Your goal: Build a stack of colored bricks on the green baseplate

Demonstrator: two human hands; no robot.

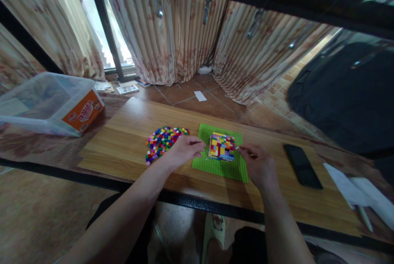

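A block of many-coloured toy bricks (221,146) stands on a green studded baseplate (217,169) on the wooden board. At its left side, my left hand (186,149) hovers over the plate's left edge, thumb and fingertips drawn together; whatever they hold, if anything, is too small to name. On the opposite side, my right hand (260,163) pinches a small white brick (237,148) close to the block's right edge. Whether that brick touches the block I cannot tell. Partly behind my left hand lies a pile of loose small bricks (163,140) in mixed colours.
A black phone (302,165) lies right of the baseplate. White papers (347,184) and a pale pen (365,218) are at the far right. A clear plastic bin (46,104) with an orange label stands at the left. A dark metal bar (197,200) runs along the front edge.
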